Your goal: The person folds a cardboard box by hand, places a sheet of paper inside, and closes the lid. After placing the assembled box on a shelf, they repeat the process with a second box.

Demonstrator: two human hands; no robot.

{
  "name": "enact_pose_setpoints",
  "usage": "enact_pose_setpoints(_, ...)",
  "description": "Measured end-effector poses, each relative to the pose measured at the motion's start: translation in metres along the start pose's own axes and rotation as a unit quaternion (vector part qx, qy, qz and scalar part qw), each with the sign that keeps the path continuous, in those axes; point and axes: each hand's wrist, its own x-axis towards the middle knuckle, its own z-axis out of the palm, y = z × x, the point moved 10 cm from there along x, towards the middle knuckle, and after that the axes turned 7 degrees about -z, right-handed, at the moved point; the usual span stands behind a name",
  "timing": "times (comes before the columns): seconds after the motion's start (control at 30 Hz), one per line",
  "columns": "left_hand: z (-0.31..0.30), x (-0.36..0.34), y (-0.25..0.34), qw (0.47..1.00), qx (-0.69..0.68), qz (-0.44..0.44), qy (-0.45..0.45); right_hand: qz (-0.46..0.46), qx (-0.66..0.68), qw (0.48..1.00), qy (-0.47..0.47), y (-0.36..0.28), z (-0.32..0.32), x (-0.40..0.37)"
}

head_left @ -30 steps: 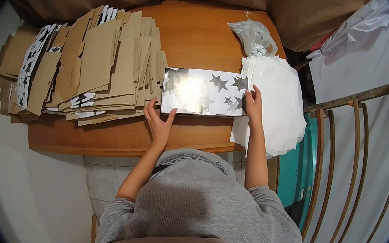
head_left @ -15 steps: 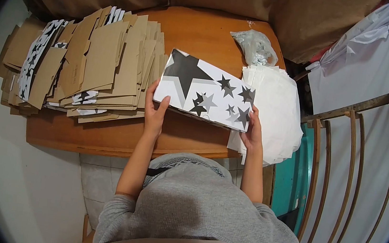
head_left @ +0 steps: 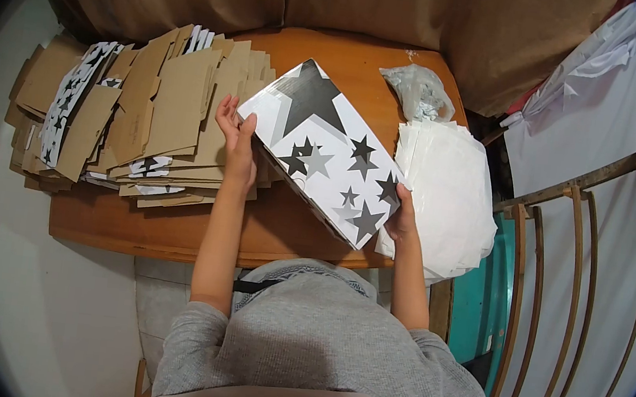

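Note:
Above the table I hold a white cardboard box [head_left: 324, 156] printed with black and grey stars. It is closed and turned at a slant, its far end toward the upper left and its near corner toward me. My left hand [head_left: 238, 146] is at the box's left corner, thumb against the near side and fingers partly spread along the end. At the lower right end, my right hand [head_left: 404, 216] grips the edge with the thumb on top; its other fingers are hidden beneath the box.
Stacks of flattened brown cardboard boxes [head_left: 177, 96], some star-printed, cover the left of the wooden table [head_left: 335, 47]. White paper sheets [head_left: 447, 198] lie on the right, below a clear plastic bag [head_left: 420, 92]. A wooden rack [head_left: 582, 185] stands at far right.
The box has turned clockwise, its right end coming lower and nearer to me. My left hand has moved slightly up and left, its fingers now more spread.

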Motion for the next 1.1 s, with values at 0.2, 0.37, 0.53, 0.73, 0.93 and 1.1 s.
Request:
enact_pose_setpoints(0.2, 0.018, -0.049, -0.037, 0.996, -0.034, -0.080, -0.032, -0.005, 0.050, 0.999, 0.008, 0.031, 0.038, 0.000)
enact_pose_setpoints(0.37, 0.019, -0.085, -0.029, 0.994, -0.018, -0.088, -0.066, 0.010, -0.008, 1.000, -0.009, 0.020, 0.079, -0.007)
enact_pose_setpoints(0.53, 0.004, -0.093, 0.017, 0.994, -0.051, -0.075, -0.067, -0.056, -0.236, 0.961, -0.131, 0.006, 0.111, -0.004)
enact_pose_setpoints(0.73, -0.032, -0.101, 0.059, 0.999, -0.041, -0.018, 0.002, -0.076, -0.190, 0.954, -0.218, 0.003, 0.179, -0.003)
enact_pose_setpoints(0.93, -0.060, -0.121, 0.100, 0.994, 0.075, 0.085, -0.007, -0.080, -0.143, 0.949, -0.270, 0.015, 0.238, 0.005)
enact_pose_setpoints(1.1, -0.095, -0.130, 0.139, 0.982, 0.150, 0.115, 0.023, -0.055, -0.072, 0.948, -0.305, 0.032, 0.297, 0.013)
